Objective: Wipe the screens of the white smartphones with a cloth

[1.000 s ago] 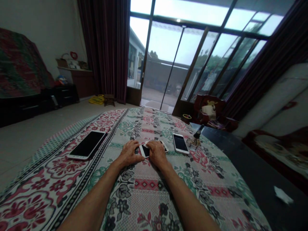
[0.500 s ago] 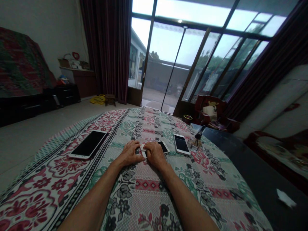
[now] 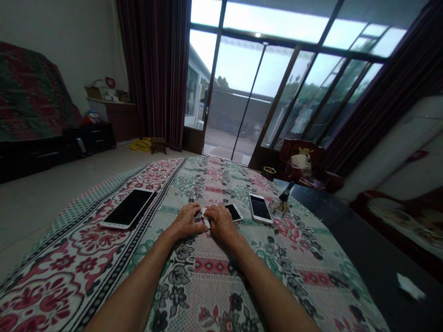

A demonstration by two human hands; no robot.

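Pale daylight enters through the glass doors (image 3: 231, 110), the sky (image 3: 238, 60) washed nearly white — indoors it is dim, the left curtain (image 3: 152, 69) deep in shadow. 1 small bright spot (image 3: 257, 35) glows above. The left hand (image 3: 187, 221) and right hand (image 3: 222, 223) look soft; edges stretch — a white scrap (image 3: 410, 287) there blurs.

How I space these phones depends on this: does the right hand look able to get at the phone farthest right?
Probably yes: between the right hand and the phone farthest right, only another phone lies flat, leaving room overhead. The hand is at a white object, though.
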